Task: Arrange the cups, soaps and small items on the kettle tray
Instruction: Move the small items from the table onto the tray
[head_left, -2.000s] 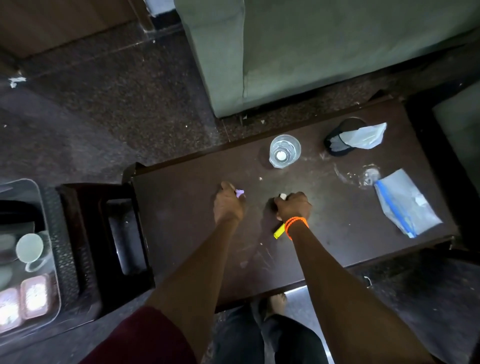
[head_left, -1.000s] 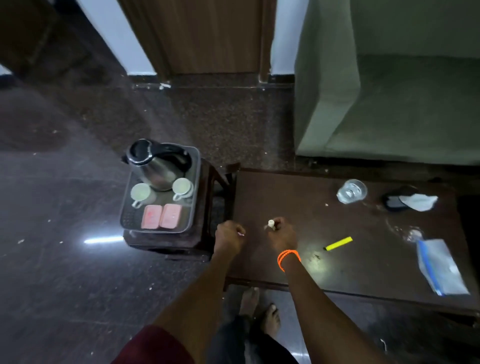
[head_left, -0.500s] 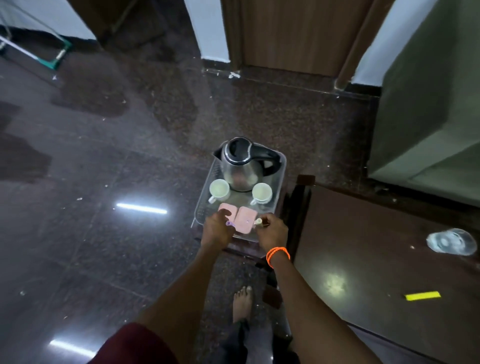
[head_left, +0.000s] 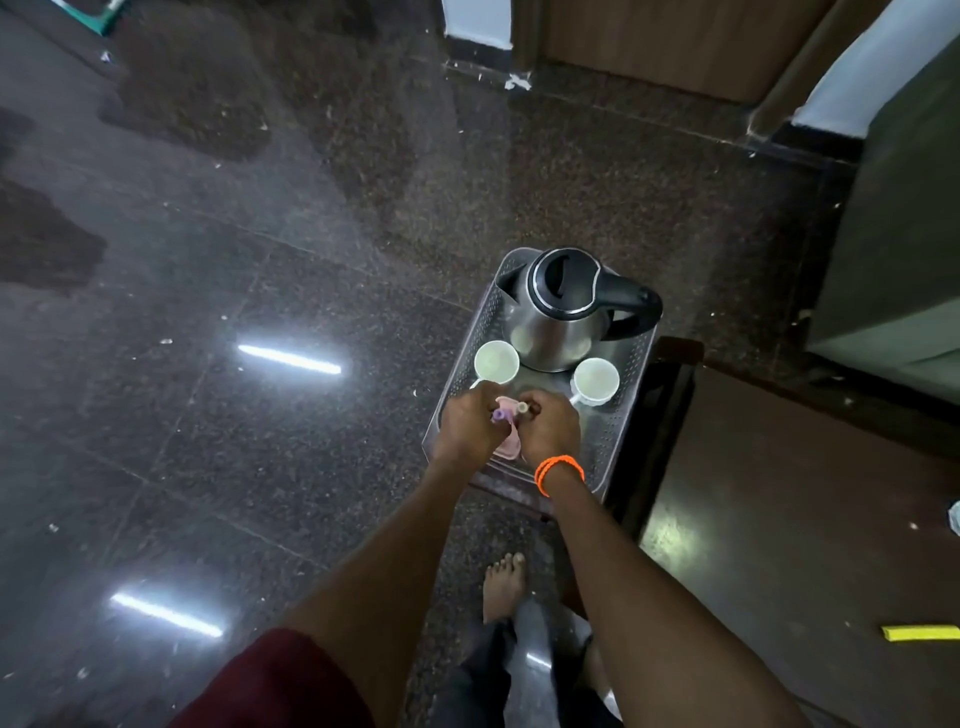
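The dark wooden table (head_left: 810, 519) is standing just to the right of the kettle tray (head_left: 621, 410), and a yellow strip (head_left: 919, 632) is lying on it, well apart from the tray. The tray, grey and perforated along its walls, is sitting on a low dark stand. At the far end of the tray the steel kettle (head_left: 563, 312) is standing upright with its black handle pointing right. Two white cups are standing just in front of the kettle: the left cup (head_left: 496, 361) near the left wall of the tray and the right cup (head_left: 596, 381) near the right wall.

Both hands are hovering over the near part of the tray, between the cups. The left hand (head_left: 467, 423) is keeping its fingers curled and is pinching a small purple item (head_left: 500, 414). The right hand (head_left: 550, 427), with an orange band (head_left: 559, 472) on the wrist, is also curled and is gripping a small cream-capped item (head_left: 522, 408). The two items are almost touching each other. Under the hands a pink soap (head_left: 506, 449) is lying on the tray floor, mostly hidden
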